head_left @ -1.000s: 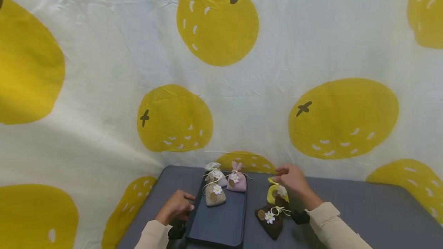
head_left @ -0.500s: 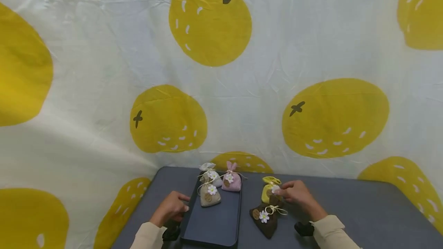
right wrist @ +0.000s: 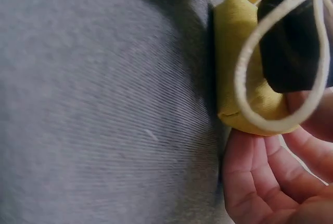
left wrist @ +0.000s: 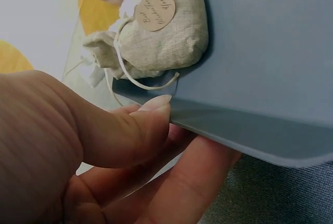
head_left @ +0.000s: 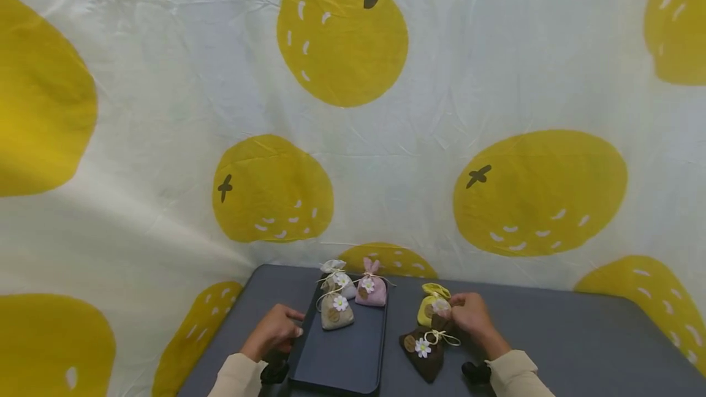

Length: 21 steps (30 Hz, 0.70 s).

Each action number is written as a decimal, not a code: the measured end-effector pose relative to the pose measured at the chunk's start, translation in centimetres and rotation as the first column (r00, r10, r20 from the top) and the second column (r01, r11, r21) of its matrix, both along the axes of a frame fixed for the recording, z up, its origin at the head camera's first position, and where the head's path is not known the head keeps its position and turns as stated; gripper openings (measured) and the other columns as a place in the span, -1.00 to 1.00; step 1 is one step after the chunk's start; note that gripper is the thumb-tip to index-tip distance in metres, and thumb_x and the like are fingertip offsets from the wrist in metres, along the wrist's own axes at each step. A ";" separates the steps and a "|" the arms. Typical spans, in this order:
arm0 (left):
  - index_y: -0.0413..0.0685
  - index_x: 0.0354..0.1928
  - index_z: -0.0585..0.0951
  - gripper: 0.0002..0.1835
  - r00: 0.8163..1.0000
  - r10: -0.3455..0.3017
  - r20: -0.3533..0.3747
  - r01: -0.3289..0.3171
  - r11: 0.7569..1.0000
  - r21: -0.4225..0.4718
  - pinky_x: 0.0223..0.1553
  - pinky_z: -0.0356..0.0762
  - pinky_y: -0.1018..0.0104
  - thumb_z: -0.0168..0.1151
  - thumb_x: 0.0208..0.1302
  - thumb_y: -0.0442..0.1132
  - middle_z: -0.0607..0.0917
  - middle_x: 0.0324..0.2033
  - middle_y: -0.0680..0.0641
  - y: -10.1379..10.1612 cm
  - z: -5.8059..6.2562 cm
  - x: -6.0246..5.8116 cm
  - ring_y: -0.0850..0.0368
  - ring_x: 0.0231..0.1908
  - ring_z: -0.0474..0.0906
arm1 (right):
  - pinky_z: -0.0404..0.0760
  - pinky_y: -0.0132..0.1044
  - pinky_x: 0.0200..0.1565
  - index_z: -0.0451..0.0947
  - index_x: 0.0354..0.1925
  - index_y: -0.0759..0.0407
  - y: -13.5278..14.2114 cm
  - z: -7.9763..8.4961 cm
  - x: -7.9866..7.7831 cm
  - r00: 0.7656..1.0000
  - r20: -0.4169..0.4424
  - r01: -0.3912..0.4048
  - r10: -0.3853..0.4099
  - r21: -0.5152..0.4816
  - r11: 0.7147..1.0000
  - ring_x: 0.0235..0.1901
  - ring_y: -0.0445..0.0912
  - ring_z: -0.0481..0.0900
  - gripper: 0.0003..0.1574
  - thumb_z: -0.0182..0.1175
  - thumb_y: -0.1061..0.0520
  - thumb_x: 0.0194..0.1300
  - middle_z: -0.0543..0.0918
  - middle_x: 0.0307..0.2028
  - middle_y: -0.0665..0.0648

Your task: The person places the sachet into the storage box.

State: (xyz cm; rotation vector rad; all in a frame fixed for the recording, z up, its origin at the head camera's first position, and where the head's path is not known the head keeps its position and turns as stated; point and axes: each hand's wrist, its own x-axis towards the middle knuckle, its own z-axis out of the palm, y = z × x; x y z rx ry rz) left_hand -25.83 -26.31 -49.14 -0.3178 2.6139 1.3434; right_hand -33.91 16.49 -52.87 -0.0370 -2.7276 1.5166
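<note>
My left hand [head_left: 277,328] pinches the long left rim of a dark grey tray [head_left: 339,372], thumb on top and fingers outside, as the left wrist view shows. To the right of the tray, my right hand [head_left: 472,313] grips the right side of a yellow drawstring sachet [head_left: 425,311] with a white flower. In the right wrist view the fingers [right wrist: 250,166] lie against the end of the yellow sachet. A dark brown sachet [head_left: 429,362] lies just nearer, its neck and cream cord overlapping the yellow one.
At the tray's far end sit a beige sachet [head_left: 336,315] with a round tag, a whitish sachet [head_left: 345,290] behind it, and a pink sachet [head_left: 371,294]. The dark grey table [head_left: 579,336] meets a white cloth [head_left: 397,201] printed with yellow fruit.
My right hand has come down from the yellow sachet's top to its right side. The left hand keeps its hold on the tray. The view shifts slightly sideways.
</note>
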 end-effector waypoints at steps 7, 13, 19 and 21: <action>-0.42 0.09 0.70 -0.60 1.000 0.000 0.001 0.000 1.000 0.009 -0.38 0.78 -0.01 0.32 0.16 -0.60 0.81 -0.29 -0.20 0.1 -0.1 0.0 -0.11 -0.35 0.81 | 0.53 -0.25 -0.40 0.71 -0.25 0.44 0.1 -0.8 0.1 0.997 -0.043 0.067 -0.066 0.019 0.998 -0.40 -0.04 0.56 -0.67 0.50 0.26 -0.01 0.74 -0.36 0.21; -0.39 0.08 0.71 -0.60 1.000 -0.008 -0.004 0.007 1.000 -0.006 -0.40 0.77 0.01 0.33 0.15 -0.58 0.80 -0.29 -0.18 0.3 -0.3 0.0 -0.10 -0.36 0.80 | 0.53 -0.26 -0.40 0.71 -0.26 0.43 0.3 -0.8 0.3 0.993 -0.066 0.096 -0.095 0.015 0.995 -0.41 -0.06 0.56 -0.69 0.47 0.31 -0.04 0.74 -0.38 0.21; -0.37 0.08 0.72 -0.61 1.000 -0.013 0.004 0.013 0.999 -0.030 -0.40 0.76 0.01 0.32 0.17 -0.57 0.79 -0.27 -0.20 0.2 -0.1 0.0 -0.08 -0.34 0.78 | 0.54 -0.26 -0.35 0.74 -0.23 0.43 0.4 0.5 0.5 0.985 -0.124 0.121 -0.118 0.024 0.992 -0.37 -0.06 0.59 -0.65 0.51 0.24 0.00 0.77 -0.34 0.26; -0.37 0.09 0.72 -0.61 1.000 -0.017 0.010 0.017 0.999 -0.037 -0.39 0.76 0.00 0.32 0.18 -0.56 0.80 -0.24 -0.24 0.1 -0.1 -0.1 -0.09 -0.34 0.78 | 0.55 -0.26 -0.37 0.73 -0.22 0.44 0.4 1.1 0.5 0.983 -0.139 0.125 -0.121 0.019 0.992 -0.38 -0.05 0.61 -0.65 0.49 0.24 0.01 0.78 -0.35 0.28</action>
